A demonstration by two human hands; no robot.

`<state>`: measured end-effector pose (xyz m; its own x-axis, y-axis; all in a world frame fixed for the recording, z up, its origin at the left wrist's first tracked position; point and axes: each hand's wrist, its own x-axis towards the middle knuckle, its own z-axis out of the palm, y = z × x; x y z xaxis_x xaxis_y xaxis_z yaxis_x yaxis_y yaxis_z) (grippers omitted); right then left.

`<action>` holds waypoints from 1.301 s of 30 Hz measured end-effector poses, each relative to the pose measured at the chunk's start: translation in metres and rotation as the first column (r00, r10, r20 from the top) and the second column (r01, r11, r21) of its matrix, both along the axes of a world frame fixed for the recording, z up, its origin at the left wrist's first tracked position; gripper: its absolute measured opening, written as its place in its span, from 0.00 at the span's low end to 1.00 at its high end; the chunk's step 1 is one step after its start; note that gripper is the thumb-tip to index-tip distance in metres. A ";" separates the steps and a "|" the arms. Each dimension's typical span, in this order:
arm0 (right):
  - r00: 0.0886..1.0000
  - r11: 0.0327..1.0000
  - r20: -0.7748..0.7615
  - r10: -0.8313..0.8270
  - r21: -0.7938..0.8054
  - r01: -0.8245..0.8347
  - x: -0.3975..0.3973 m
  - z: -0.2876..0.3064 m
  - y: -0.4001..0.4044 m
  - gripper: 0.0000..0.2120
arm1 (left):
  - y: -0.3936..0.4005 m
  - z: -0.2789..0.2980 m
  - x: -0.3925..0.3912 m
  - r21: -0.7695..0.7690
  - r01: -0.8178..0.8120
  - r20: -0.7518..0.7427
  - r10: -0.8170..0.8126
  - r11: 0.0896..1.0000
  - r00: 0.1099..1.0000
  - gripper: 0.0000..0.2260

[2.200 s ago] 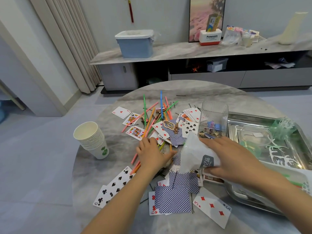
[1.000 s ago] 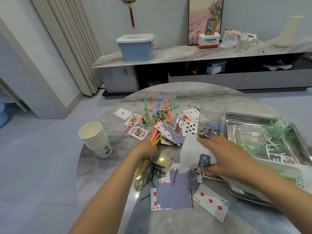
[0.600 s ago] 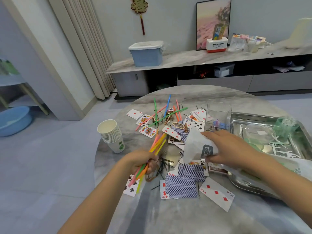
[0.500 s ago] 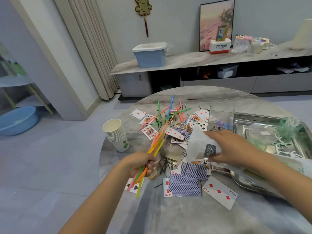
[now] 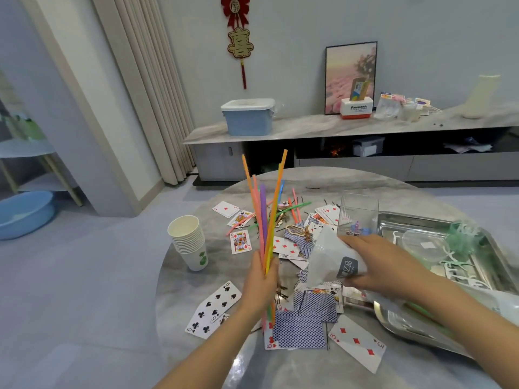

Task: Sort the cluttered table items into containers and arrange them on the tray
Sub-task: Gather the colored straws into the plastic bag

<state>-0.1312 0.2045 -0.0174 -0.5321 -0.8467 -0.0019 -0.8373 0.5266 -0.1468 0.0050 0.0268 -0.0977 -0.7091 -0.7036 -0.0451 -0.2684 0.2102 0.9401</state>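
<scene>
1. Two hands over a round marble table (image 5: 196,282). L hand (image 5: 259,284) is fisted round a bundle of coloured straws (image 5: 266,214), held upright above the tabletop w/ tips fanning out at the top; short ends poke out below the fist.
2. R hand (image 5: 384,265) grips a crumpled white plastic bag (image 5: 328,256) w/ a dark label, fingers curled over its top, thumb underneath. Bag sits just above the card pile, near the tray's left edge.
3. Metal tray (image 5: 483,273) at table's right side; inside: clear lidded dish (image 5: 424,245), green mesh bundle (image 5: 463,237), white floss picks (image 5: 460,268).
4. Clear plastic box (image 5: 358,214) stands upright just left of the tray, a few small items at its bottom.
5. Playing cards (image 5: 297,327) scattered across the table centre, some face up, some showing blue backs; more straws (image 5: 295,206) and black hairpins (image 5: 280,293) lie among them.
6. Stack of paper cups (image 5: 189,242) upright at table's left, apart from the pile.
</scene>
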 end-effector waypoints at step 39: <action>0.988 0.994 0.120 0.099 -0.051 -0.093 0.004 -0.020 0.021 0.44 | -0.014 0.085 -0.035 0.693 -0.135 -0.453 0.574 0.708 0.682 0.19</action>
